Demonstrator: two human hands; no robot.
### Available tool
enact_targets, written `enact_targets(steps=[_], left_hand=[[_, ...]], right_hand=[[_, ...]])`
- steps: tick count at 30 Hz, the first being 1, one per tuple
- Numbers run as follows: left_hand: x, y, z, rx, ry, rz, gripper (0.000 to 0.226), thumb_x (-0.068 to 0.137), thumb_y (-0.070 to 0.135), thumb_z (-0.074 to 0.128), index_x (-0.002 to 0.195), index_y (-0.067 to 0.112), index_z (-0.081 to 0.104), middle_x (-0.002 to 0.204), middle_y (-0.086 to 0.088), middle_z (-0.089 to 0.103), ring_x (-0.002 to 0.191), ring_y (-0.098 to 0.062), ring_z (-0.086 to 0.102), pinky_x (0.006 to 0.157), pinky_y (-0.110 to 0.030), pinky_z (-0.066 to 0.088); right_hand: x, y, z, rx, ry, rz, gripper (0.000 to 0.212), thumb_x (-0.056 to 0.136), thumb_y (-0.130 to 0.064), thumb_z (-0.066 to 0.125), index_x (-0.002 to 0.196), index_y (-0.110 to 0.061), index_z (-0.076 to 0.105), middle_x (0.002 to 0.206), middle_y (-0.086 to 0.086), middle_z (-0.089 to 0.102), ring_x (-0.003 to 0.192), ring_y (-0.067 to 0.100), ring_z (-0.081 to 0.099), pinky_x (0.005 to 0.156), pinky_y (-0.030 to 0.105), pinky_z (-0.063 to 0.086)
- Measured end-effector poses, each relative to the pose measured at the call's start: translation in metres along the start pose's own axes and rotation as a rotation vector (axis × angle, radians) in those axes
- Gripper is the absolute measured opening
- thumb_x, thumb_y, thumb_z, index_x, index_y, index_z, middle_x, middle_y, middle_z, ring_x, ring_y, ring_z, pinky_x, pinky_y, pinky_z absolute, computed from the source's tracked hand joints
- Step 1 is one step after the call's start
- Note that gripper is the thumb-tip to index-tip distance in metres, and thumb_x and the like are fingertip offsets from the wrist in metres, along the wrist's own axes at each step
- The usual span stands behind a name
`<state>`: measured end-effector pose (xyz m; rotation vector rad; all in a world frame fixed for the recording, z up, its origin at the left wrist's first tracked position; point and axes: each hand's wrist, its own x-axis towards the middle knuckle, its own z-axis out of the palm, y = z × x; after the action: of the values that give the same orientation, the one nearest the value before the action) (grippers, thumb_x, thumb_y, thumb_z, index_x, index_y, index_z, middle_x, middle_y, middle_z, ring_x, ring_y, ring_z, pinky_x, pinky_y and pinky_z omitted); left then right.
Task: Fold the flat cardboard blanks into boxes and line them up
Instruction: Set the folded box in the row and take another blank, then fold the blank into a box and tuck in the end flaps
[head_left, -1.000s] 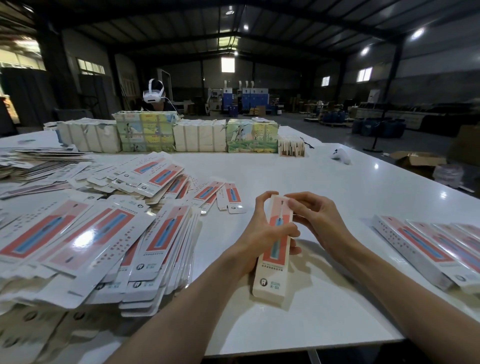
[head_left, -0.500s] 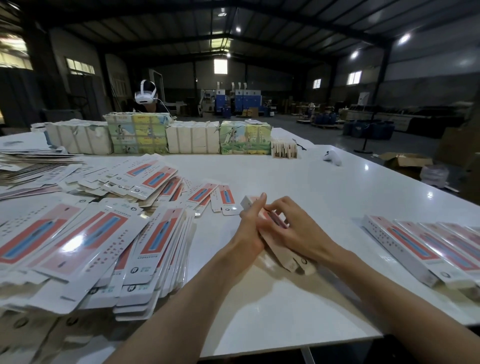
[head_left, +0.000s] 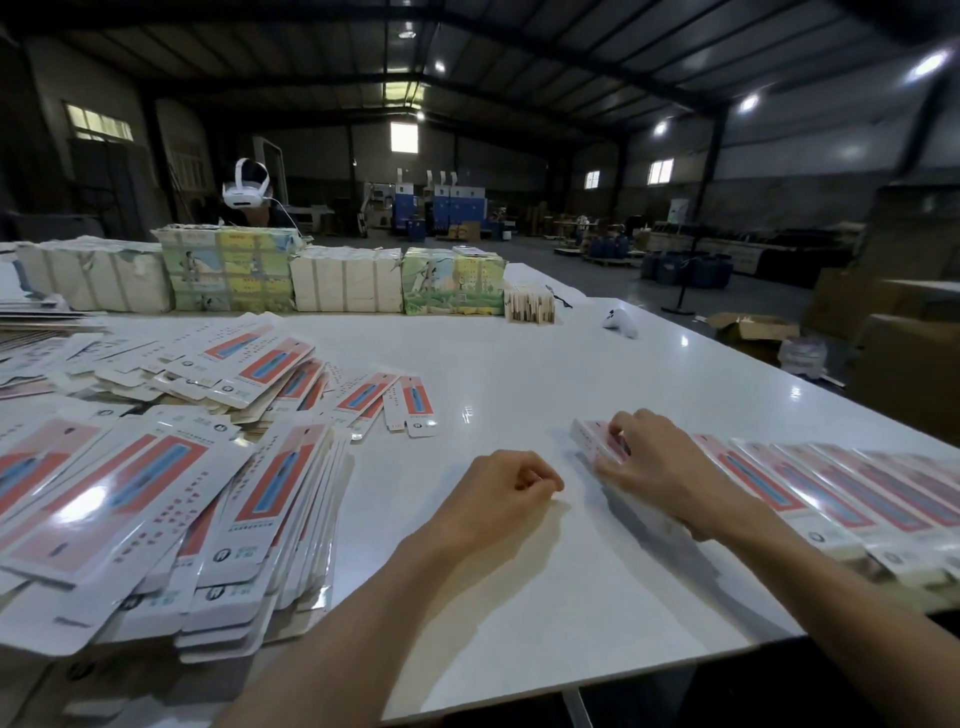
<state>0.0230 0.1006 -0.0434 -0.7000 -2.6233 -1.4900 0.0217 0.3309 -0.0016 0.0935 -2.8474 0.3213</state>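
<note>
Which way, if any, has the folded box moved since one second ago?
Yes. The folded box moved right, away from the pile of flat blanks, to the left end of the row of finished boxes, where the right hand grips it.

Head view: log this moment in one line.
step: lining up | right hand: grips folded pink-and-white cardboard box at left end of finished-box row | left hand: curled, empty
</note>
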Motion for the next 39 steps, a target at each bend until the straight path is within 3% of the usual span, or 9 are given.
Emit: enact_targets(steps=[5, 12, 19, 22, 25, 28, 32, 36, 39], left_hand=[[-0.005, 0.002, 0.005, 0.150, -0.007, 0.057, 0.011, 0.094, 0.028, 0.069, 0.096, 0.033, 0.078, 0.094, 0.011, 0.067, 0.084, -0.001, 0.062, 0.078, -0.012, 0.047], [-0.007, 0.006, 0.004, 0.175, -0.023, 0.045, 0.014, 0.096, 0.030, 0.065, 0.098, 0.035, 0.077, 0.095, 0.011, 0.065, 0.083, -0.001, 0.060, 0.077, -0.013, 0.046], [-0.009, 0.010, 0.005, 0.181, -0.039, 0.053, 0.017, 0.099, 0.027, 0.062, 0.102, 0.032, 0.077, 0.096, 0.010, 0.064, 0.085, -0.003, 0.058, 0.080, -0.016, 0.047], [-0.010, 0.010, 0.006, 0.190, -0.037, 0.054, 0.018, 0.099, 0.026, 0.062, 0.104, 0.032, 0.078, 0.092, 0.012, 0.061, 0.083, -0.002, 0.056, 0.077, -0.014, 0.043], [-0.010, 0.009, 0.006, 0.211, -0.034, 0.062, 0.018, 0.100, 0.023, 0.062, 0.105, 0.031, 0.077, 0.091, 0.013, 0.060, 0.082, -0.004, 0.057, 0.076, -0.014, 0.043], [-0.011, 0.010, 0.005, 0.243, -0.026, 0.063, 0.017, 0.101, 0.019, 0.062, 0.110, 0.019, 0.077, 0.092, 0.008, 0.059, 0.086, -0.012, 0.058, 0.080, -0.023, 0.046], [-0.017, 0.023, -0.002, 0.308, -0.039, 0.016, 0.018, 0.101, 0.016, 0.060, 0.108, 0.014, 0.077, 0.093, 0.002, 0.066, 0.092, -0.021, 0.064, 0.088, -0.039, 0.056], [-0.029, 0.056, -0.042, 0.438, 0.058, -0.072, 0.020, 0.103, 0.029, 0.061, 0.111, 0.017, 0.075, 0.110, -0.006, 0.075, 0.101, -0.027, 0.069, 0.088, -0.038, 0.057], [-0.051, 0.067, -0.099, 0.614, 0.118, -0.278, 0.030, 0.107, 0.035, 0.058, 0.123, 0.013, 0.069, 0.120, -0.010, 0.071, 0.103, -0.026, 0.066, 0.085, -0.035, 0.050]], right_hand=[[-0.019, 0.040, 0.004, -0.436, 0.062, 0.079, 0.031, 0.106, -0.040, 0.045, 0.129, -0.021, 0.050, 0.131, -0.001, 0.054, 0.117, 0.018, 0.049, 0.108, 0.039, 0.044], [-0.036, 0.059, -0.016, -0.465, 0.020, 0.170, 0.037, 0.105, -0.043, 0.051, 0.134, -0.020, 0.053, 0.131, -0.001, 0.053, 0.116, 0.016, 0.050, 0.107, 0.038, 0.046], [-0.029, 0.043, -0.026, -0.694, -0.014, 0.228, 0.032, 0.104, -0.036, 0.055, 0.132, -0.021, 0.056, 0.132, 0.000, 0.057, 0.122, 0.018, 0.053, 0.106, 0.035, 0.045], [-0.008, 0.008, -0.014, -0.504, 0.081, 0.082, 0.021, 0.107, -0.041, 0.050, 0.115, -0.022, 0.053, 0.106, -0.006, 0.059, 0.090, 0.012, 0.055, 0.084, 0.032, 0.050], [0.012, -0.031, 0.004, -0.224, 0.124, -0.001, 0.020, 0.108, -0.044, 0.048, 0.109, -0.024, 0.052, 0.079, -0.007, 0.060, 0.065, 0.010, 0.056, 0.062, 0.030, 0.045], [0.016, -0.053, 0.032, 0.015, 0.170, -0.036, 0.017, 0.106, -0.038, 0.048, 0.100, -0.025, 0.058, 0.073, -0.003, 0.066, 0.065, 0.018, 0.061, 0.067, 0.037, 0.053], [0.017, -0.050, 0.051, 0.212, 0.140, -0.030, 0.011, 0.104, -0.031, 0.051, 0.099, -0.028, 0.061, 0.078, -0.002, 0.074, 0.072, 0.024, 0.063, 0.065, 0.039, 0.047], [0.020, -0.043, 0.052, 0.234, 0.139, -0.055, 0.007, 0.104, -0.028, 0.056, 0.105, -0.031, 0.062, 0.076, -0.009, 0.074, 0.067, 0.015, 0.064, 0.060, 0.034, 0.044], [0.021, -0.042, 0.055, 0.272, 0.119, -0.058, 0.009, 0.103, -0.027, 0.056, 0.102, -0.032, 0.064, 0.075, -0.012, 0.074, 0.067, 0.014, 0.065, 0.062, 0.032, 0.047]])
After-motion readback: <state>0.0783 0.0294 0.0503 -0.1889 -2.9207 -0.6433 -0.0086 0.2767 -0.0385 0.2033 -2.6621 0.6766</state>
